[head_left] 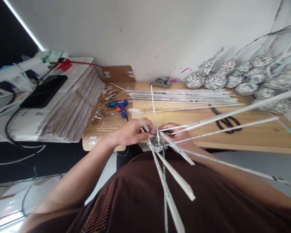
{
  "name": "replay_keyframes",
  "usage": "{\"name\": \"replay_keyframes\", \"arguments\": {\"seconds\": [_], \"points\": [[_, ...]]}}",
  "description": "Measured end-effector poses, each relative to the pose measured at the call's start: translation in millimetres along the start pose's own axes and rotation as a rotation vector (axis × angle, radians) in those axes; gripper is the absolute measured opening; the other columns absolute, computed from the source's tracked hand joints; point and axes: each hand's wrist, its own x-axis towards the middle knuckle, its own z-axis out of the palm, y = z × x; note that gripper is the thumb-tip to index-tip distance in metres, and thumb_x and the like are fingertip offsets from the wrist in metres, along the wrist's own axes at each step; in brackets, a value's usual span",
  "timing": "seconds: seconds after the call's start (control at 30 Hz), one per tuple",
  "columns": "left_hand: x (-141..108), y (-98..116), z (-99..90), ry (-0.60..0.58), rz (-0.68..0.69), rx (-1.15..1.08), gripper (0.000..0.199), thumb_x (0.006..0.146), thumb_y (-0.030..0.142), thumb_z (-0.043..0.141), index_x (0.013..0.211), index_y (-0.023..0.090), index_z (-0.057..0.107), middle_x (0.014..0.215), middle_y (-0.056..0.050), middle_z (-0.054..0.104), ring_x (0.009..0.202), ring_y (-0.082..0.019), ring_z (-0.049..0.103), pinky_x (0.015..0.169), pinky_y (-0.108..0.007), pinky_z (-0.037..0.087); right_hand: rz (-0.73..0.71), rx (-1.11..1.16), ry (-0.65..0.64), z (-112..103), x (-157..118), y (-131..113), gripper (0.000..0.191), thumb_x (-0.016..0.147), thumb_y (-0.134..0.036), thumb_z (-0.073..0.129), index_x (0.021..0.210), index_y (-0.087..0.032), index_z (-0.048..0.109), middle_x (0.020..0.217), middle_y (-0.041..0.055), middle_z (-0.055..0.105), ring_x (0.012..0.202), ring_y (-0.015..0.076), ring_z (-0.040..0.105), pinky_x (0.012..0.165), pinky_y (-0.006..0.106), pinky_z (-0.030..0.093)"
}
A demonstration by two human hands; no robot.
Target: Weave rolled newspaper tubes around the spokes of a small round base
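Observation:
Close to my body, at the table's front edge, is a small round woven paper base (157,142) with several rolled paper strips (177,178) fanning out from it. My left hand (137,132) is closed at its left rim, thumb and fingers pinching a paper strip there; that strip's upper end is blurred. My right hand (176,132) is on the right side, fingers curled around the base behind the strips, so part of its grip is hidden. Long strips run right past my right forearm, and one stands up from the middle.
On the table (199,116) lie a row of paper rolls (181,96), black-handled scissors (226,123) and a blue glue gun (121,106). Woven paper balls (215,79) are heaped at the right. A stack of paper (70,103) bearing a phone (45,91) stands left, beside cables.

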Motion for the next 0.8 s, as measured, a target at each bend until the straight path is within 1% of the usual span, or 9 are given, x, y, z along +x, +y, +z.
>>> {"name": "replay_keyframes", "arguments": {"seconds": [0.07,0.13,0.2,0.3,0.37,0.47,0.6,0.7,0.8], "points": [[-2,-3,7.5,0.084,-0.051,-0.011,0.006,0.084,0.018,0.07,0.089,0.017,0.067,0.084,-0.002,0.07,0.075,-0.013,0.065,0.069,-0.023,0.051,-0.019,-0.021,-0.004,0,1,3,0.009,0.082,-0.024,0.067,0.084,-0.019,0.074,0.083,0.0066,0.076,0.073,0.0198,0.07,0.064,0.03,0.053],[-4,-5,17.0,0.19,-0.111,0.003,0.014,0.079,0.021,0.076,0.09,0.018,0.067,0.082,0.0,0.07,0.071,-0.013,0.064,0.065,-0.022,0.05,-0.041,-0.063,-0.007,0,2,3,0.009,0.083,-0.022,0.066,0.084,-0.019,0.074,0.083,0.0059,0.076,0.074,0.0196,0.07,0.066,0.03,0.054],[-4,-4,26.7,0.289,-0.15,0.088,0.022,0.074,0.02,0.081,0.092,0.019,0.07,0.079,0.001,0.069,0.07,-0.013,0.064,0.063,-0.022,0.049,-0.079,-0.126,-0.002,0,4,1,0.009,0.082,-0.021,0.065,0.085,-0.02,0.074,0.085,0.0048,0.076,0.077,0.0198,0.07,0.071,0.031,0.055],[-5,-2,38.6,0.394,-0.135,0.283,0.011,0.078,0.013,0.076,0.084,0.02,0.071,0.079,0.0,0.07,0.073,-0.015,0.066,0.068,-0.024,0.05,-0.13,-0.221,-0.002,0,4,-3,0.013,0.082,-0.017,0.063,0.087,-0.023,0.074,0.088,0.0033,0.076,0.082,0.0205,0.07,0.077,0.033,0.056],[-7,-1,44.5,0.435,-0.09,0.372,0.008,0.083,0.012,0.071,0.084,0.021,0.071,0.081,-0.001,0.069,0.075,-0.015,0.066,0.07,-0.024,0.05,-0.12,-0.229,0.013,0,3,-5,0.015,0.083,-0.016,0.063,0.089,-0.024,0.074,0.089,0.0028,0.076,0.083,0.0207,0.07,0.077,0.034,0.056],[-10,-1,51.3,0.484,-0.042,0.41,0.009,0.088,0.014,0.065,0.089,0.021,0.071,0.085,-0.002,0.068,0.077,-0.014,0.067,0.07,-0.023,0.051,-0.066,-0.188,0.07,1,1,-6,0.011,0.084,-0.022,0.066,0.091,-0.023,0.074,0.09,0.0035,0.076,0.082,0.0209,0.071,0.074,0.032,0.056],[-14,-3,57.6,0.555,-0.081,0.372,0.012,0.088,0.014,0.065,0.094,0.022,0.071,0.093,-0.002,0.069,0.084,-0.015,0.068,0.075,-0.023,0.052,-0.09,-0.209,0.065,0,0,-3,0.01,0.087,-0.026,0.065,0.085,-0.022,0.075,0.088,0.0053,0.077,0.084,0.0225,0.072,0.077,0.035,0.055],[-14,-4,60.9,0.555,-0.109,0.358,0.015,0.089,0.014,0.065,0.1,0.023,0.069,0.093,0.0,0.072,0.084,-0.015,0.069,0.078,-0.025,0.052,-0.118,-0.212,0.054,0,0,-3,0.011,0.088,-0.026,0.065,0.083,-0.022,0.074,0.09,0.0061,0.077,0.087,0.0232,0.071,0.081,0.036,0.054],[-14,-5,63.5,0.571,-0.085,0.37,0.02,0.088,0.011,0.062,0.104,0.022,0.068,0.092,-0.001,0.073,0.083,-0.016,0.069,0.078,-0.025,0.053,-0.117,-0.201,0.07,0,-1,-5,0.01,0.087,-0.025,0.065,0.085,-0.022,0.074,0.088,0.0042,0.077,0.083,0.0216,0.071,0.078,0.034,0.054]]}}
